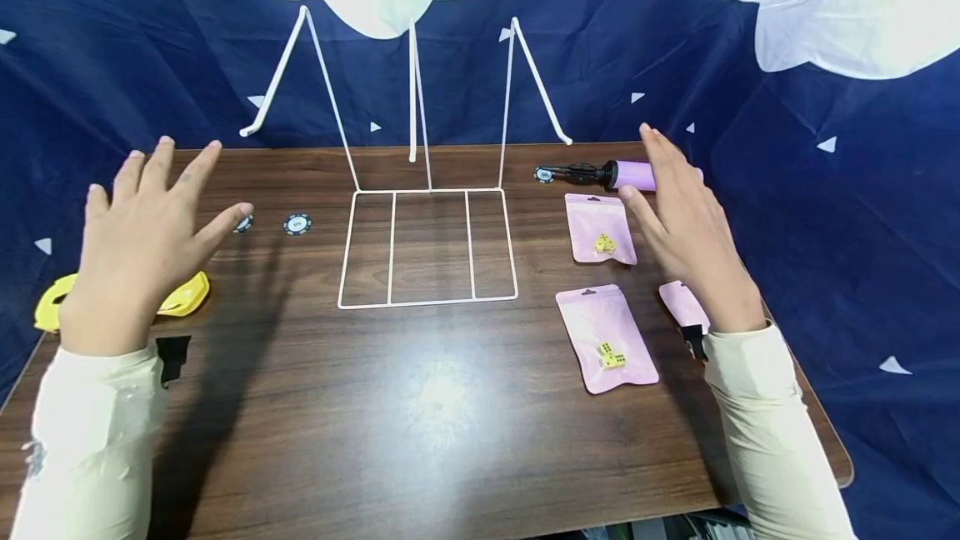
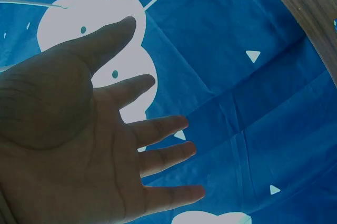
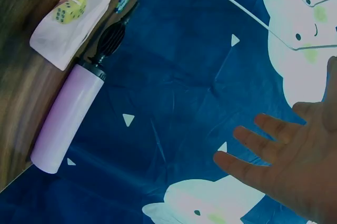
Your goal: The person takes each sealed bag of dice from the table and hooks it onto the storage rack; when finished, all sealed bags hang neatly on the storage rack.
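Both hands are raised over the table with fingers spread and nothing in them. In the head view my left hand (image 1: 142, 240) hovers above a yellow object (image 1: 186, 297), partly hidden by the wrist; a poker chip (image 1: 243, 224) peeks out by the thumb, and another poker chip (image 1: 297, 224) lies to its right. My right hand (image 1: 690, 232) overlaps a lilac hand pump (image 1: 633, 175) with a black nozzle. Left of that hand lie a pink pouch (image 1: 592, 215) and a larger pink pouch (image 1: 600, 315), each showing yellow dice. Another pink pouch (image 1: 682, 302) is half hidden beneath the right wrist.
A white wire rack (image 1: 427, 304) stands mid-table, its three hooked arms rising at the back. One more poker chip (image 1: 544, 175) lies by the pump's nozzle. A blue patterned cloth (image 1: 600, 57) hangs behind the wooden table (image 1: 337, 423).
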